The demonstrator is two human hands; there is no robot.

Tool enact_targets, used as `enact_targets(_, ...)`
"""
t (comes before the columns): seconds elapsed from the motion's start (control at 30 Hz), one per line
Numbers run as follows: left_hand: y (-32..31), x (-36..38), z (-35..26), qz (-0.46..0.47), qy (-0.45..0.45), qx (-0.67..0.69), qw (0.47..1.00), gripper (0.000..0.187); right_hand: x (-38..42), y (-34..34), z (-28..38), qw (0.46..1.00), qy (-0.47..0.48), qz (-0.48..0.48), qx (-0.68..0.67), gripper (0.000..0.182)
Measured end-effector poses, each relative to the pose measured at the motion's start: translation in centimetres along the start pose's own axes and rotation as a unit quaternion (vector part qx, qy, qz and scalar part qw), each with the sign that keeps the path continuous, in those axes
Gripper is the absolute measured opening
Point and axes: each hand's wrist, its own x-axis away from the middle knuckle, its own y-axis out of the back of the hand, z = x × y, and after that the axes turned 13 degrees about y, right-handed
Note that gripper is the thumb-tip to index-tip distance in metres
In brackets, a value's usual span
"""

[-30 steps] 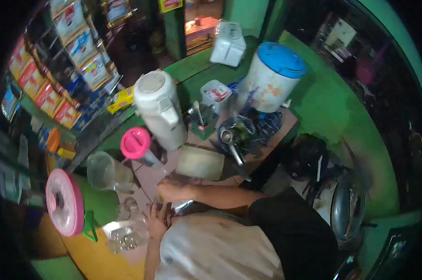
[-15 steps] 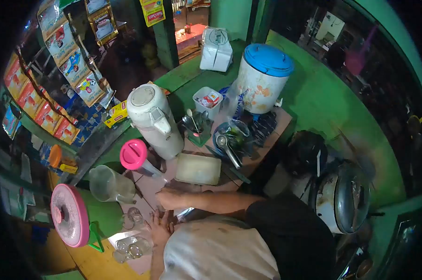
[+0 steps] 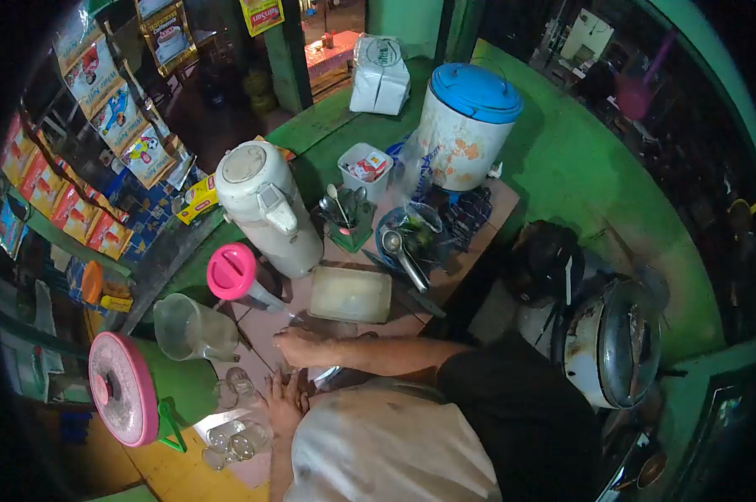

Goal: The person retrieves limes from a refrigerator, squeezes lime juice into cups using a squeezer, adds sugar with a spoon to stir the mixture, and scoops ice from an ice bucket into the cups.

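Observation:
My right hand (image 3: 303,347) is closed in a loose fist low over the pink-tiled counter (image 3: 257,330), just below a rectangular lidded container (image 3: 351,294). Whatever it may hold is hidden by the fingers. My left hand (image 3: 286,403) rests with fingers stretched out, just nearer my body than the right fist. A shiny silvery thing (image 3: 324,378) shows beside the left fingertips, under my right forearm. Several clear glasses (image 3: 232,439) stand left of my left hand. A pink-lidded clear jug (image 3: 242,276) and an open clear pitcher (image 3: 192,328) stand further left.
A white pump thermos (image 3: 269,209), a spoon holder (image 3: 349,222) and a bowl with a metal squeezer (image 3: 405,255) stand behind. A blue-lidded drink cooler (image 3: 466,125) is at the back. A green pink-lidded tub (image 3: 127,389) stands left; a large lidded pot (image 3: 616,347) stands right.
The view has shifted slightly, so the counter items appear a little higher and further left. My right fist has moved slightly; the left fingers appear a bit more stretched.

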Motion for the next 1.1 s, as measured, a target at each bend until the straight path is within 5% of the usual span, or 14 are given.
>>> enact_targets(0.07, -0.5, 0.0, 0.3, -0.001, 0.003, 0.008, 1.000, 0.058, 0.0, -0.5, -0.5, 0.997, 0.031, -0.071, 0.017, 0.017)
enact_targets(0.17, -1.0, 0.1, 0.8, -0.002, -0.002, 0.020, 1.000, 0.056, 0.3, 0.1, -0.2, 0.999, 0.015, 0.038, -0.016, 0.017)
enact_targets(0.27, -1.0, 0.0, 0.5, -0.004, 0.001, 0.035, 0.999, 0.055, -0.1, -1.3, -1.0, 0.995, 0.068, -0.057, 0.035, 0.013)
enact_targets(0.33, -0.9, 0.0, 0.5, -0.001, 0.005, 0.041, 0.999, 0.055, 0.0, 1.1, 0.7, 0.992, -0.008, 0.118, 0.044, 0.011)
enact_targets(0.37, -0.9, 0.0, 0.7, 0.000, -0.002, 0.016, 1.000, 0.059, -0.2, -1.2, -0.8, 0.992, -0.009, 0.118, 0.042, 0.011)
enact_targets(0.47, -0.8, -0.2, 0.9, -0.004, -0.012, 0.026, 1.000, 0.060, -0.9, -6.4, -5.0, 0.994, 0.031, -0.012, -0.106, 0.010)
enact_targets(0.57, -0.8, -0.4, 1.2, -0.003, -0.015, 0.048, 0.999, 0.059, -0.4, -0.9, -1.5, 0.985, 0.104, 0.120, 0.070, 0.012)
enact_targets(0.63, -1.2, -0.5, 1.5, -0.002, -0.016, 0.039, 0.999, 0.060, -0.3, 1.1, -0.1, 0.998, 0.055, 0.023, 0.017, 0.013)
enact_targets(0.87, -2.1, -0.1, 2.1, 0.002, -0.003, 0.016, 1.000, 0.063, -0.2, -1.3, -1.7, 0.993, 0.087, 0.072, 0.036, 0.016)
enact_targets(0.97, -1.2, -0.2, 1.2, 0.000, 0.007, 0.025, 1.000, 0.062, 0.3, -1.7, -2.5, 0.953, 0.217, -0.071, 0.201, 0.015)
enact_targets(1.03, -1.2, 0.1, 1.0, 0.011, 0.014, 0.027, 0.999, 0.062, -0.4, 2.9, 1.0, 0.990, 0.026, 0.136, 0.025, 0.015)
enact_targets(1.1, -1.8, 0.1, 1.3, -0.016, 0.009, 0.000, 1.000, 0.062, -0.2, 1.5, 0.4, 0.997, 0.008, 0.070, 0.015, 0.014)
